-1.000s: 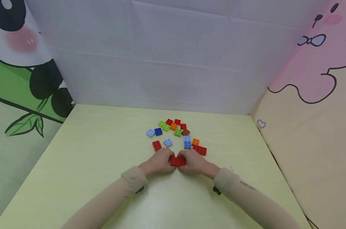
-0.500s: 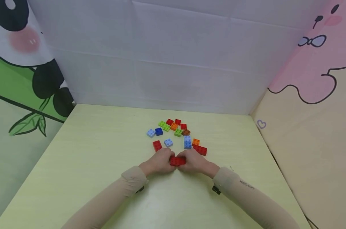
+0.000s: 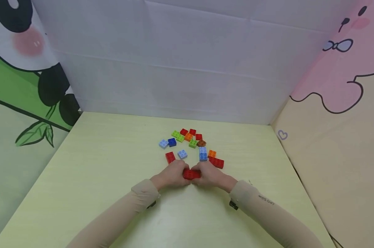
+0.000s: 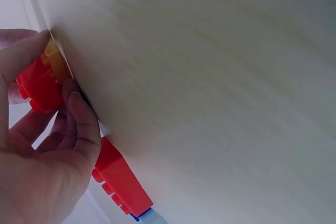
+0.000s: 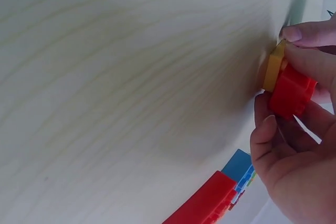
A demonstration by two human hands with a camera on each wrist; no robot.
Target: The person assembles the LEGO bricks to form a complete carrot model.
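Low over the pale tabletop, my left hand point(image 3: 174, 174) and right hand point(image 3: 209, 175) meet at a red toy building brick point(image 3: 191, 174). Each grips one end between thumb and fingers. Under the red brick, a yellow-orange brick point(image 4: 59, 62) shows in the left wrist view, studs partly inserted between the two. The same yellow-orange brick point(image 5: 274, 69) appears in the right wrist view, close to the table and partly covered by fingertips. Another red brick point(image 3: 170, 157) lies just beyond my left hand. Beyond my right hand is a longer red brick point(image 3: 216, 162).
Past the hands lie a light blue brick point(image 3: 182, 154), light blue bricks point(image 3: 203, 154), an orange brick point(image 3: 212, 153) and a dark blue brick point(image 3: 172, 142). Several green, red and brown bricks sit farther back. A white wall sheet point(image 3: 174, 86) stands behind the table.
The head view has shifted slightly. Both hands keep their grip on the red brick in nearly the same place.
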